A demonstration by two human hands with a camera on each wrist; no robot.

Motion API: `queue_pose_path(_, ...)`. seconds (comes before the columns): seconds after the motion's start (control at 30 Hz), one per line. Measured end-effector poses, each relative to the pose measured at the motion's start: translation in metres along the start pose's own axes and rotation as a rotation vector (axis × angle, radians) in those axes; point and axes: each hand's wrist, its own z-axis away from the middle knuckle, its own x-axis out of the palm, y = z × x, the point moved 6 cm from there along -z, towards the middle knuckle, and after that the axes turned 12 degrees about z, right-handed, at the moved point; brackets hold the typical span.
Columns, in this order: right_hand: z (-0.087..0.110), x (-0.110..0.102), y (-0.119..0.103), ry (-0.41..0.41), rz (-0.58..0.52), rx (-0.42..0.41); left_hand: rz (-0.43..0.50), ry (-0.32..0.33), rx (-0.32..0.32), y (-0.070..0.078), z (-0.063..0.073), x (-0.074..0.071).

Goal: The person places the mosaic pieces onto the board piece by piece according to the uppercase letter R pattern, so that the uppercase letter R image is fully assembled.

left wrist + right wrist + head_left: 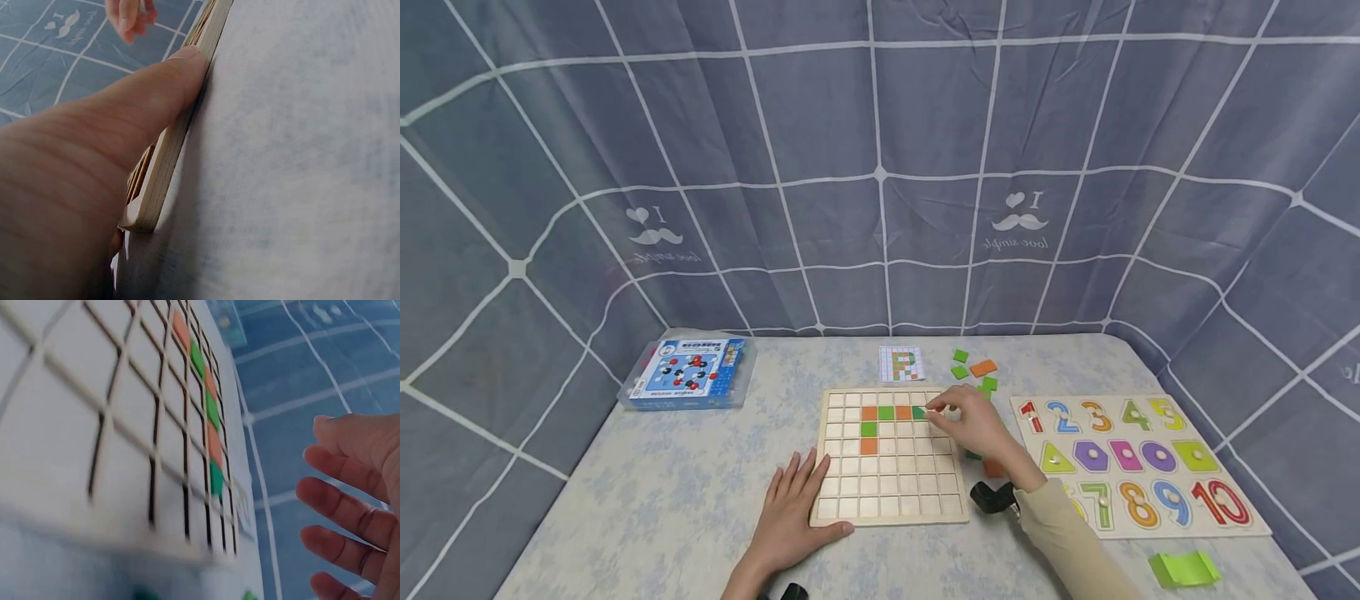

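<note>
A wooden grid board (898, 483) lies flat on the table. Orange and green square tiles fill a row and a short column of its cells. At the row's right end sits a dark green tile (216, 478), in its cell. My right hand (972, 417) hovers just beside that tile; the right wrist view shows its fingers (331, 497) loosely bent with nothing between them. My left hand (793, 508) rests at the board's lower left corner, fingers straight along the left side and the thumb (169, 75) against the front edge.
A small pattern card (901, 364) lies behind the board. Loose tiles (982, 367) are scattered to its right, some partly hidden by the right arm. Farther right are a number puzzle board (1112, 437) and a green block (1184, 569). A boxed set (688, 373) stands at back left.
</note>
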Motion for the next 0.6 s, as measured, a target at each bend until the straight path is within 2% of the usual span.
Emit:
queue_pose_path(0.2, 0.009, -0.017, 0.036, 0.013, 0.061, 0.111, -0.004, 0.004, 0.009, -0.001, 0.000, 0.001)
queue_pose_path(0.43, 0.025, -0.024, 0.071, -0.047, 0.110, 0.197, -0.005, 0.008, 0.012, -0.001, 0.000, 0.000)
queue_pose_path(0.6, 0.033, -0.024, 0.085, -0.106, 0.135, 0.233, -0.007, 0.005, 0.006, -0.001, 0.000, 0.000)
